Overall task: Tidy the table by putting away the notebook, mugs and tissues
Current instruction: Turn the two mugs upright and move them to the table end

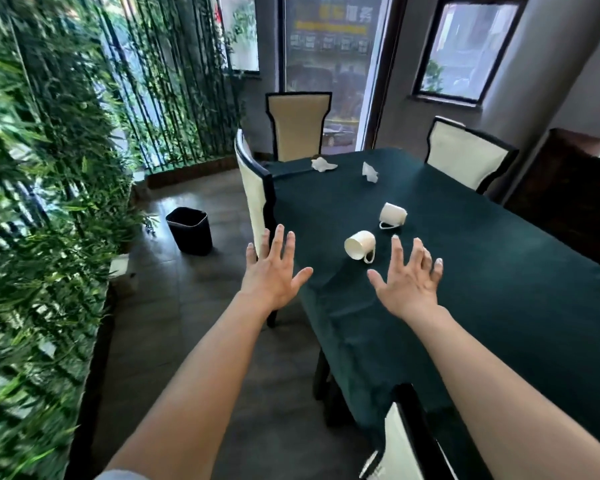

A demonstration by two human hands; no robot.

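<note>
Hands: your left hand (272, 271) and right hand (407, 282) hover spread and empty, nearer mug (360, 245) tipped over between and just beyond them, farther mug (392, 214) and two tissues (323, 164) well beyond on the green table (499, 271).

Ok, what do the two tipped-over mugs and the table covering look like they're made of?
Both mugs, the near one and the far one, look like glazed white ceramic: smooth, with a slight sheen. The table covering looks like dark green velvety fabric: matte, with soft folds at the edge.
</note>
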